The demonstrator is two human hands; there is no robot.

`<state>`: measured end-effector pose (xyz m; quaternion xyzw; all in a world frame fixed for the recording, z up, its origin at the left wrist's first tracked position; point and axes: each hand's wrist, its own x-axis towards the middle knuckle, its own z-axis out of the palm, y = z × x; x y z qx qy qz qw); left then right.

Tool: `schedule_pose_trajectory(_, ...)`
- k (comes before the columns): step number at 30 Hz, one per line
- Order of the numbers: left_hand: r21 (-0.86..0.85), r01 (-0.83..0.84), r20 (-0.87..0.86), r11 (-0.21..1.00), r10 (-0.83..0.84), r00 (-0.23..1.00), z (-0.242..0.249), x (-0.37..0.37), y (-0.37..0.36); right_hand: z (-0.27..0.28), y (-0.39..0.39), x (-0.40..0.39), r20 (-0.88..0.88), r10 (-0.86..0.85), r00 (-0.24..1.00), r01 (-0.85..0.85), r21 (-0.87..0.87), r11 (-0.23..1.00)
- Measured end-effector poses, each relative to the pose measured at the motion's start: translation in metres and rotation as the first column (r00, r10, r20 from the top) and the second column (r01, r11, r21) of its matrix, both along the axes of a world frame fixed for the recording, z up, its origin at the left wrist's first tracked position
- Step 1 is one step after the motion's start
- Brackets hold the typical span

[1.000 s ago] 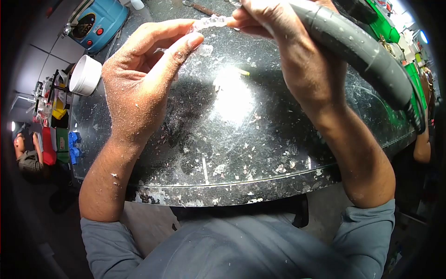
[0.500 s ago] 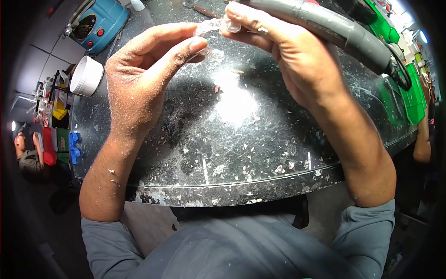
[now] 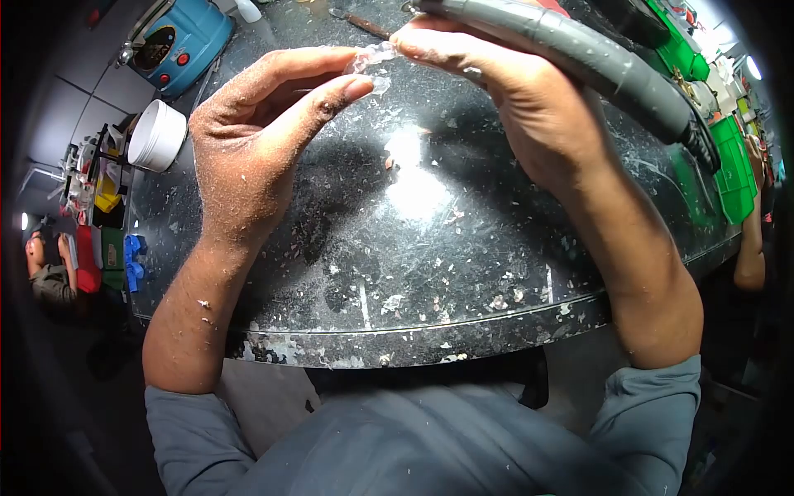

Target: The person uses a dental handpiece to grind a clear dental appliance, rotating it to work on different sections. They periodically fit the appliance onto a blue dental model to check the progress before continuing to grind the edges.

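Observation:
A clear, curved piece of plastic point(image 3: 374, 58) is held up over the dark worktop, near the top of the head view. My left hand point(image 3: 252, 136), dusted with pale powder, pinches its left side between thumb and fingers. At its right end, the fingertips of my right hand point(image 3: 533, 95) are closed against the piece. A thick grey tube point(image 3: 591, 62) passes just above my right hand and hides part of its back. Just beyond my fingertips lies a thin tool with a brown handle point(image 3: 364, 24).
Pale flakes and dust cover the black worktop point(image 3: 447, 273). To the left stand a white tub point(image 3: 157, 136) and a blue machine point(image 3: 186, 45) with red buttons. Green bins point(image 3: 732, 169) line the right edge. Other people point(image 3: 51, 269) are visible at both sides.
My right hand has shifted slightly left, its fingertips now nearer to my left ones. The clear plastic piece has turned a little between them.

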<state>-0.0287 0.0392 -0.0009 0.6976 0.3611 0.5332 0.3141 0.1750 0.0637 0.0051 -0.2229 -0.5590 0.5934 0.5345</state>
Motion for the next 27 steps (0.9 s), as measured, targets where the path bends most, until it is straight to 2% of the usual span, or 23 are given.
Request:
schedule_pose_trajectory(1,0.032,0.005,-0.013,0.999,-0.005,1.0,0.0,0.001,0.0,0.005,-0.004,0.004,0.001,0.003,1.0,-0.003,0.003,1.0)
schedule_pose_trajectory(3,0.065,0.01,-0.027,0.998,-0.008,1.0,0.0,0.002,0.0,0.017,-0.012,0.013,-0.111,0.1,0.989,-0.123,-0.223,0.967)
schedule_pose_trajectory(4,0.062,0.014,0.0,0.998,-0.014,1.0,-0.001,0.002,-0.001,0.02,-0.01,-0.009,-0.038,-0.167,0.985,0.145,-0.335,0.931)
schedule_pose_trajectory(5,0.057,0.017,0.028,0.998,-0.018,0.999,-0.001,0.002,-0.001,0.009,-0.012,-0.005,-0.205,-0.15,0.967,0.127,-0.122,0.984)
schedule_pose_trajectory(7,0.062,-0.037,-0.011,0.997,0.038,0.999,-0.002,-0.002,0.002,0.005,0.005,0.005,-0.133,-0.147,0.98,0.136,-0.088,0.987)
schedule_pose_trajectory(8,0.07,-0.084,-0.052,0.994,0.088,0.995,-0.001,-0.003,0.003,-0.001,0.002,0.006,-0.187,-0.093,0.978,0.114,0.102,0.988)
schedule_pose_trajectory(9,0.073,-0.09,-0.049,0.993,0.094,0.994,-0.001,-0.004,0.004,-0.005,0.004,0.008,-0.186,-0.087,0.979,0.108,0.105,0.989)
schedule_pose_trajectory(10,0.079,-0.106,-0.062,0.991,0.111,0.992,-0.001,-0.004,0.004,-0.009,0.008,0.009,-0.031,-0.215,0.976,0.213,0.326,0.921)
schedule_pose_trajectory(11,0.083,-0.12,-0.075,0.989,0.126,0.989,-0.001,-0.003,0.004,-0.011,0.009,0.01,0.09,-0.369,0.925,0.265,0.541,0.798)
schedule_pose_trajectory(12,0.082,-0.119,-0.076,0.99,0.125,0.989,-0.001,-0.003,0.004,0.024,-0.025,-0.01,0.026,-0.451,0.892,0.433,0.235,0.87)
schedule_pose_trajectory(15,0.082,-0.091,-0.048,0.992,0.095,0.994,-0.002,-0.001,0.003,0.009,-0.016,-0.006,0.082,-0.406,0.91,0.37,0.284,0.885)
schedule_pose_trajectory(17,0.08,-0.082,-0.028,0.993,0.085,0.996,-0.001,-0.001,0.003,0.017,-0.023,-0.001,0.118,-0.391,0.913,0.355,0.246,0.902)
schedule_pose_trajectory(19,0.082,-0.083,-0.041,0.993,0.087,0.995,-0.001,-0.001,0.002,0.022,-0.03,0.001,0.255,-0.493,0.832,0.335,0.477,0.812)
schedule_pose_trajectory(23,0.097,-0.078,-0.055,0.992,0.084,0.995,-0.001,-0.001,0.001,-0.006,0.001,0.006,0.175,-0.492,0.853,0.328,0.554,0.765)
schedule_pose_trajectory(25,0.09,-0.078,-0.056,0.993,0.083,0.995,-0.001,-0.001,0.001,-0.002,0.0,0.009,0.259,-0.586,0.768,0.241,0.731,0.638)
schedule_pose_trajectory(26,0.085,-0.08,-0.055,0.993,0.085,0.995,-0.001,-0.001,0.001,0.001,-0.004,0.008,0.259,-0.587,0.767,0.243,0.73,0.639)
schedule_pose_trajectory(27,0.084,-0.078,-0.056,0.993,0.083,0.995,-0.002,-0.002,0.001,0.006,-0.011,0.004,0.265,-0.65,0.713,0.238,0.779,0.579)
